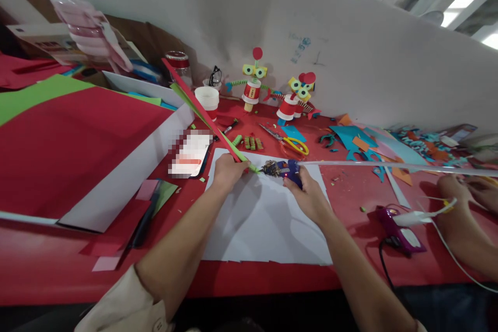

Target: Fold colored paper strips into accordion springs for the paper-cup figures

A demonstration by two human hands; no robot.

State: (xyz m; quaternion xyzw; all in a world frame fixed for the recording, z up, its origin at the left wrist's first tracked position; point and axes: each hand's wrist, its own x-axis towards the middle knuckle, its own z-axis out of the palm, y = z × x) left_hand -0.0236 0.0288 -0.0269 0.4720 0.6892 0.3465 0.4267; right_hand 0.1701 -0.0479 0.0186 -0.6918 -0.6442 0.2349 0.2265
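Observation:
My left hand point(230, 170) pinches the lower ends of two long paper strips, a red one point(198, 106) and a green one point(190, 99), which slant up to the left. In my right hand point(307, 191) is a dark blue glue gun point(291, 170), its nozzle pointing left at the green strip's end. A long clear glue stick point(369, 165) runs out of its back to the right. Both hands are over a white sheet point(264, 228) on the red table point(233, 277).
Paper-cup figures point(252, 91) stand at the back near stacked cups point(207, 98). Scissors point(290, 142) and folded green strips point(252, 142) lie beyond the sheet. A phone point(190, 155) and white box point(128, 171) are left; a purple power strip point(400, 233) and another person's hands point(453, 192) right.

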